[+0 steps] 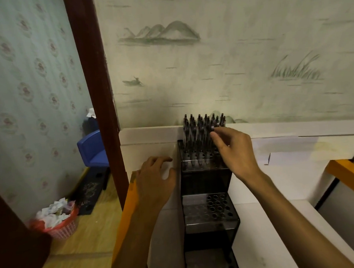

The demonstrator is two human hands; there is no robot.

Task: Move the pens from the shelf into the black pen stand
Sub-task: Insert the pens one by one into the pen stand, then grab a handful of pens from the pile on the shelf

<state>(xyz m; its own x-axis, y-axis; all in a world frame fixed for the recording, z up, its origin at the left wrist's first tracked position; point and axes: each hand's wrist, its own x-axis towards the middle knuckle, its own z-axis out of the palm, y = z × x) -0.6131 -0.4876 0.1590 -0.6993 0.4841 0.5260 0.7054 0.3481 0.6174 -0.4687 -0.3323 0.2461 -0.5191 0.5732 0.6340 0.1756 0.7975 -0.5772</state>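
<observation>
A black tiered pen stand (210, 226) stands on the white shelf (148, 147), against the wall. Several dark pens (196, 130) stand upright in its top tier. The middle tier shows only bare holes, and the lowest tier is in shadow. My right hand (234, 151) reaches over the top tier's right side, with thumb and fingertips pinched on the upper end of a pen (212, 128) standing there. My left hand (154, 180) rests on the shelf just left of the stand, fingers spread and holding nothing. No loose pens show on the shelf.
A dark wooden door frame (95, 76) rises at the shelf's left end. Beyond it on the floor are a red basket of crumpled paper (60, 224) and a blue chair (92, 148). An orange-edged panel (346, 172) sits at the right.
</observation>
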